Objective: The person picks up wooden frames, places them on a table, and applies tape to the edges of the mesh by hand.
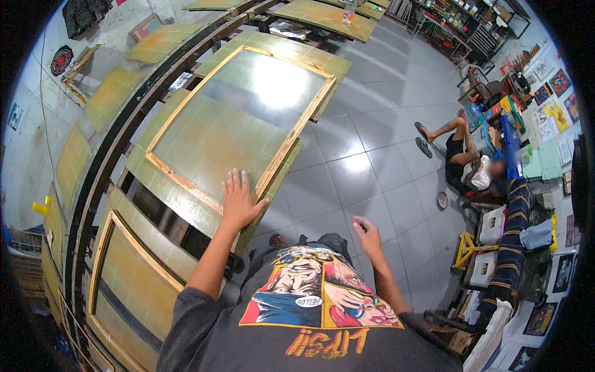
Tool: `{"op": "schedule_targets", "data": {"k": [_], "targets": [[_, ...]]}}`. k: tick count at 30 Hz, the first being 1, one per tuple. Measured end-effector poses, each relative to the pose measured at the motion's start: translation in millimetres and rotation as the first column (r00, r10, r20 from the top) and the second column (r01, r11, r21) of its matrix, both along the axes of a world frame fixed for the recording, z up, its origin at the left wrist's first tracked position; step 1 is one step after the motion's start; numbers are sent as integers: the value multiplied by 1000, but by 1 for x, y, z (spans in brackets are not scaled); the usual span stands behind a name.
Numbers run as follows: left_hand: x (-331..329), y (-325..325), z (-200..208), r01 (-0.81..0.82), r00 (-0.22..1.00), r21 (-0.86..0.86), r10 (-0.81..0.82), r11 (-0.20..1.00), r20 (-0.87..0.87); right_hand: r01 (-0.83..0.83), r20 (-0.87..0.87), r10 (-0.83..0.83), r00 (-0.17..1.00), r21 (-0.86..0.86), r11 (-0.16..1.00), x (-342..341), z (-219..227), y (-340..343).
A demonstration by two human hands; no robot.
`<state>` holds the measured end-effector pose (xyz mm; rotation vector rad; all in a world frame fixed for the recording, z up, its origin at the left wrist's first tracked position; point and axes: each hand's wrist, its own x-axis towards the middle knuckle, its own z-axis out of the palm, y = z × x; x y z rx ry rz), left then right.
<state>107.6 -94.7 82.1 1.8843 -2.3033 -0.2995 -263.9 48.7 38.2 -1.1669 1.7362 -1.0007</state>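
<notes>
My left hand [240, 197] lies with its fingers spread on the near corner of a large screen-printing frame [162, 166]. This frame has a pale wooden border and a taut, see-through mesh that catches a bright reflection. Under it is a greenish-yellow board [144, 144] marked with thin grid lines. My right hand [367, 232] hangs in the air over the floor, to the right of my body. Its fingers are loosely bent and apart, and nothing shows in them.
A second wooden mesh frame [137, 245] rests on the board nearer me, at left. Dark rails [102, 146] run behind the boards. A clear bottle [349, 12] stands on a far board. Across the tiled floor [347, 180], a person [466, 162] sits by a cluttered wall, near sandals [423, 146].
</notes>
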Motion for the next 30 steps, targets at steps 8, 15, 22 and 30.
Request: {"op": "schedule_targets", "data": {"k": [8,15,22,30], "targets": [[-23,-7,11,-84,996,63,84,994,4,-280,-227,246,942,-135,950,-48,46,-265],[-35,-6,17,-272,962,112,271,956,21,-589,-637,336,694,-235,773,-47,53,-446],[-66,-2,14,-482,875,67,484,873,-7,-972,-681,693,236,-176,158,67,59,-438],[-89,9,-8,-622,782,8,622,783,41,-959,-689,709,-148,-75,-274,226,31,-389]]}}
